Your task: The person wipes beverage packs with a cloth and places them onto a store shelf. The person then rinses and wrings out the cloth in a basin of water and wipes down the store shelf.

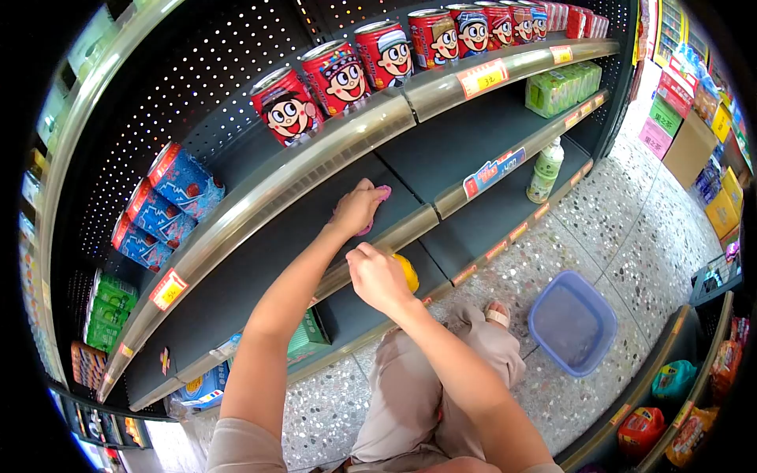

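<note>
My left hand (356, 210) is closed on a pink cloth (382, 194) and presses it on the dark middle shelf (303, 229), near the shelf's front rail. Lower and to the right, my right hand (377, 277) is closed in front of the rail, its fingers curled. Whatever it may hold is hidden. Just beyond its knuckles shows a round yellow thing (407, 273), partly covered by the hand. Red cans with cartoon faces (344, 79) stand in a row on the shelf above.
A blue plastic basin (572, 323) stands on the speckled floor at the right. A green-white bottle (545, 171) is on the lower shelf. Blue cans (185, 181) are at the left, green packs (563, 88) at the upper right. Another shelf (631, 402) borders the lower right.
</note>
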